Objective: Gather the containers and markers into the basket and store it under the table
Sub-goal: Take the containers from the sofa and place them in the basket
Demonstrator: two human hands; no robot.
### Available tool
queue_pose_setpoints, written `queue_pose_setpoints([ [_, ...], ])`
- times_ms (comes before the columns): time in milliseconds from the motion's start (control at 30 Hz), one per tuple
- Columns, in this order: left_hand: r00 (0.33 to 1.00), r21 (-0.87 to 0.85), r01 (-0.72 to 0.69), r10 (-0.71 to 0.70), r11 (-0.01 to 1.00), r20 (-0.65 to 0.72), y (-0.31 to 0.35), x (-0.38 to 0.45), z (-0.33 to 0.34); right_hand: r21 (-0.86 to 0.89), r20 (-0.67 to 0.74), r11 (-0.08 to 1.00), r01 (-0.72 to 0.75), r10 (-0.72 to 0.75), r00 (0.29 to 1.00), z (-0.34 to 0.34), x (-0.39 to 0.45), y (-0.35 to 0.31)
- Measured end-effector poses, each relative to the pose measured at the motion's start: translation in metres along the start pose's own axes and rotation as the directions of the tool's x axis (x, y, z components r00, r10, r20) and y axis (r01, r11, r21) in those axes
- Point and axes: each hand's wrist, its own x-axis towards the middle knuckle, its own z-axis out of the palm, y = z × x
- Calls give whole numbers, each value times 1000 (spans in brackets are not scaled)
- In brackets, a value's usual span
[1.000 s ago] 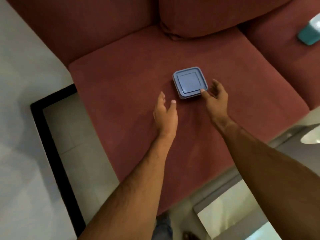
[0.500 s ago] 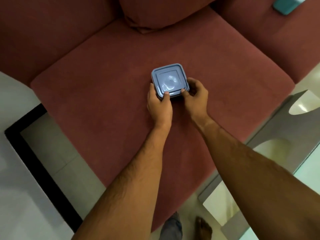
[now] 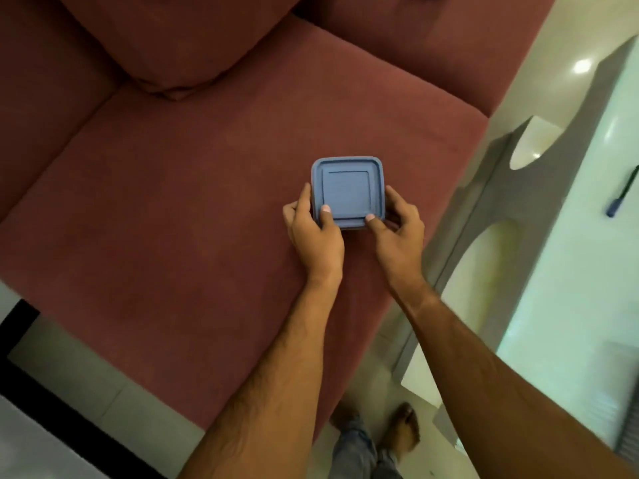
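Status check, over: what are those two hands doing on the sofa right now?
Left hand and right hand both gripping the blue container, thumbs on the lid. Container over the sofa seat. Basket not in view. Nothing in the way.

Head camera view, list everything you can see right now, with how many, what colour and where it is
container: one, blue, square with its lid on, over the sofa seat, gripped at its near corners by both hands
sofa: one, dark red, fills the upper left and centre
back cushion: one, dark red, at the top, leaning on the sofa back
table: one, grey base with arched cut-outs and a pale glossy top, at the right
marker: one, dark with a blue end, lying on the table top at the right edge
floor: pale tiles with a black border strip, lower left
left hand: one, on the container's left near corner
right hand: one, on its right near corner
foot: one, bare, bottom centre
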Motion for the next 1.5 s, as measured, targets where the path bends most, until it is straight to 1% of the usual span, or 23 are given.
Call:
queue_pose_setpoints([
  [200,989,26,-20,16,999,147,6,-74,51,59,-151,996,-61,69,986,-94,-23,29],
  [400,956,15,-67,60,998,287,13,-158,97,76,-332,991,-109,129,934,-189,-51,53],
  [567,909,-14,-98,95,995,406,19,-225,133,74,-458,988,-135,154,875,-265,-75,66],
  [667,885,-25,-105,105,994,454,22,-266,151,57,-523,986,-157,164,837,-309,-94,78],
  [733,867,-9,-124,113,992,486,23,-297,164,70,-578,983,-172,181,795,-343,-112,88],
  [833,816,-2,-162,135,987,563,24,-347,180,59,-660,978,-200,188,728,-393,-147,104],
  [933,714,50,-242,142,969,685,20,-399,196,40,-714,969,-245,199,671,-444,-184,123],
  [1000,657,128,-304,110,944,746,14,-426,204,57,-740,964,-259,215,637,-469,-203,139],
  [1100,602,216,-375,60,901,796,8,-454,217,67,-755,951,-302,246,608,-497,-223,165],
  [1200,567,286,-487,50,826,822,0,-469,227,46,-750,935,-353,266,605,-508,-230,190],
  [1300,529,344,-624,55,701,847,-8,-479,234,57,-729,915,-399,311,609,-512,-229,208],
  [1400,471,387,-704,-16,595,882,-16,-486,241,52,-705,901,-431,339,623,-514,-229,222],
  [1500,406,390,-746,-96,540,909,-24,-491,251,34,-683,883,-468,362,634,-516,-228,232],
])
